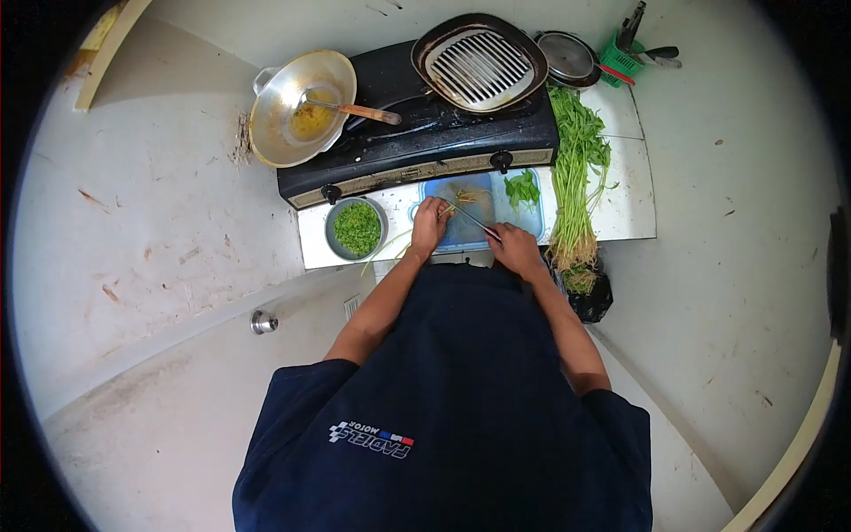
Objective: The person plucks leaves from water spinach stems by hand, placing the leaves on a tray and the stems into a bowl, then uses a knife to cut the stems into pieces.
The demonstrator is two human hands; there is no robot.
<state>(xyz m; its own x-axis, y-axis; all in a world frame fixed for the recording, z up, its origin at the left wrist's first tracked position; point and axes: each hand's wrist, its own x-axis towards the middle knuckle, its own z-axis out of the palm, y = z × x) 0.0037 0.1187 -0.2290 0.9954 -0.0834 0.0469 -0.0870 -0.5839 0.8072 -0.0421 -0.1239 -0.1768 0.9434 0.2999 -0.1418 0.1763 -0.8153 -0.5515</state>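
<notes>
My left hand (429, 227) is closed around a few thin green stems (386, 255), which trail out to the lower left. In my right hand (516, 248) is a kitchen knife (476, 222), its blade slanting up and left to the stem ends beside my left fingers. Both hands are over a blue cutting board (432, 188). Small brownish cut ends (471, 195) lie on the board above the blade, and loose green leaves (522, 188) rest at its right. Left of my left hand stands a grey bowl (331, 241) of finely chopped greens (357, 229).
Behind the board is a black two-burner stove (417, 151). It carries a wok (266, 115) with a wooden-handled ladle (368, 113) and a grill pan (479, 66). At right lie long rooted greens (576, 177), a black plastic bag (596, 300) and a green utensil basket (620, 62).
</notes>
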